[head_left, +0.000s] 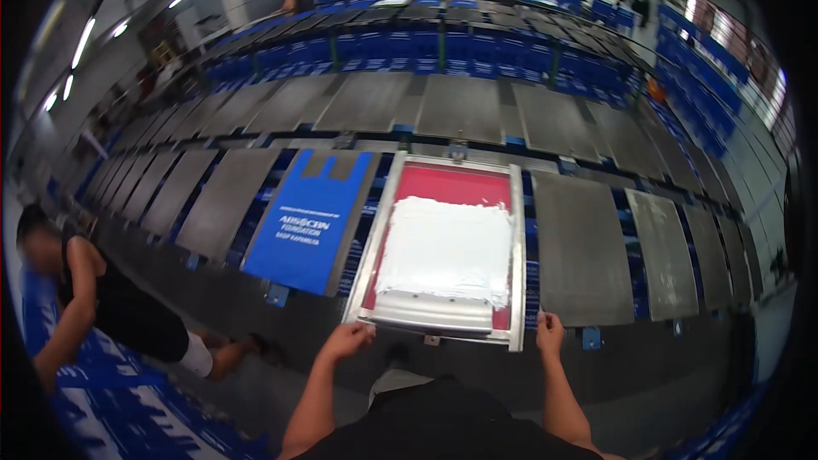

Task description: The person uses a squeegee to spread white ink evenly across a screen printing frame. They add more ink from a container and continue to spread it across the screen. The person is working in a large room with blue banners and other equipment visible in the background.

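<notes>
A metal-framed printing screen lies in front of me, with red mesh and a broad coat of white ink. Along its near end rests a metal squeegee. My left hand is at the screen's near left corner, fingers curled closed; whether they grip the frame is unclear. Just beyond the near right corner, my right hand is raised with its fingers pinched together. It is close to the near edge of a bare grey board, and what it holds, if anything, is too small to make out.
Left of the screen, a blue bag with white print lies flat on a board. Rows of grey boards extend to both sides and behind. A co-worker in black bends over blue bags at the lower left. Blue bags also hang farther back.
</notes>
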`<state>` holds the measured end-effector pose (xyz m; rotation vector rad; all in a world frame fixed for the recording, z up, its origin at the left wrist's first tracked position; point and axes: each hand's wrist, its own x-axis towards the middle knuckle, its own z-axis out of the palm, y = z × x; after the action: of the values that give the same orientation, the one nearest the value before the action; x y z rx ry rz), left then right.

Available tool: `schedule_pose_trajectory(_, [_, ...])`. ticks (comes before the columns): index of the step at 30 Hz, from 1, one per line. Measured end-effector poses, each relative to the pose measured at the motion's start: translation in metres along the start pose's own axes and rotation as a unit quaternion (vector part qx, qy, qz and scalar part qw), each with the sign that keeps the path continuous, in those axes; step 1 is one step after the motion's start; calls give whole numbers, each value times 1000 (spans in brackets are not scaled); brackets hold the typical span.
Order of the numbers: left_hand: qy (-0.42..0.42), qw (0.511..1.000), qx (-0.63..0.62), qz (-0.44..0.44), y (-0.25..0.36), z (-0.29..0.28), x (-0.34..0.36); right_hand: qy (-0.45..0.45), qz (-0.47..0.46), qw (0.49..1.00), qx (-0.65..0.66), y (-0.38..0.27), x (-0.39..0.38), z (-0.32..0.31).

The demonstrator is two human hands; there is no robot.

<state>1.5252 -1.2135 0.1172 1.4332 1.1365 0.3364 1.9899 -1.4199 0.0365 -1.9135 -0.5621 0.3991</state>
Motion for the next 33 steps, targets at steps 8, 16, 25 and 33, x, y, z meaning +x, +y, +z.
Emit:
schedule_pose_trajectory(8, [272,958,89,-3,-40,-61,83,-131,218,967,-18,-32,32,46])
schedule_pose_trajectory(16, [89,989,46,-111,-59,-36,135,-114,338,934,28,-35,34,53])
schedule_pose_trajectory(25, [148,986,5,-72,-54,-25,132,-45,284,958,-2,-45,28,60])
schedule_pose_trajectory(33, [181,982,-37,-35,-9,-22,58,-25,210,977,13,-96,-16,14])
